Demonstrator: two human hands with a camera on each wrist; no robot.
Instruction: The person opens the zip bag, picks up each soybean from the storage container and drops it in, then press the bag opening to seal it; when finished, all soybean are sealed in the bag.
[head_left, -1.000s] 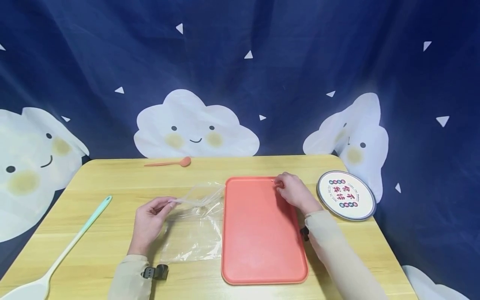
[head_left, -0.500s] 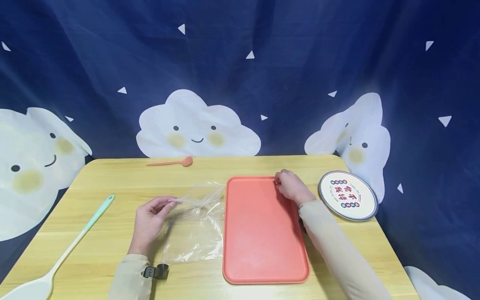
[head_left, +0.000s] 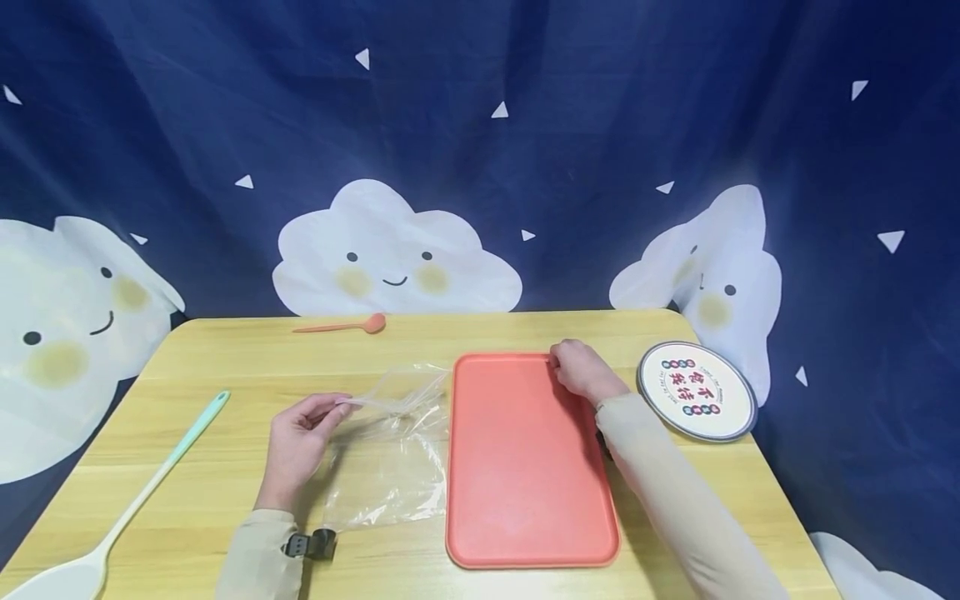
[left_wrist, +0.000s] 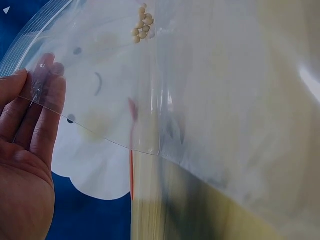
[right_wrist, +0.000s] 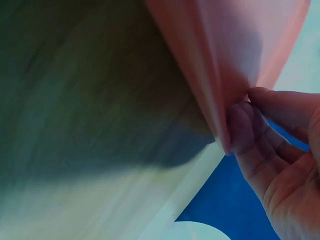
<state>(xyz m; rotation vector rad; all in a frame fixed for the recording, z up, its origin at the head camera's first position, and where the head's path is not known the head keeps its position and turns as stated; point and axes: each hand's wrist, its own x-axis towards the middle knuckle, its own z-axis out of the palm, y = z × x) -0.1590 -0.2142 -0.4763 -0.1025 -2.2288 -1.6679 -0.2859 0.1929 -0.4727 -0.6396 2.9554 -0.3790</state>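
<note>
Between thumb and fingers my left hand (head_left: 302, 440) pinches the mouth edge of a clear zip bag (head_left: 390, 475), its mouth partly lifted and its body flat on the table. Small round pale beads or beans (left_wrist: 142, 24) show through the plastic in the left wrist view; whether they lie inside the bag or behind it, I cannot tell. At the far right corner of a red tray (head_left: 528, 467), my right hand (head_left: 588, 372) has its fingers curled, thumb inside the rim and fingers against the corner (right_wrist: 227, 142). Anything small between those fingertips is hidden.
A red spoon (head_left: 341, 325) lies along the table's back edge. At the left is a long-handled pale ladle-like spoon (head_left: 153, 492) with a green handle end. Right of the tray sits a round plate (head_left: 697, 391) with printed characters. A cloud-patterned curtain (head_left: 570, 158) hangs behind.
My right hand has shifted slightly back and closer onto the tray's corner, and its forearm has moved a little left. The left hand keeps its pinch on the bag; the camera turned slightly.
</note>
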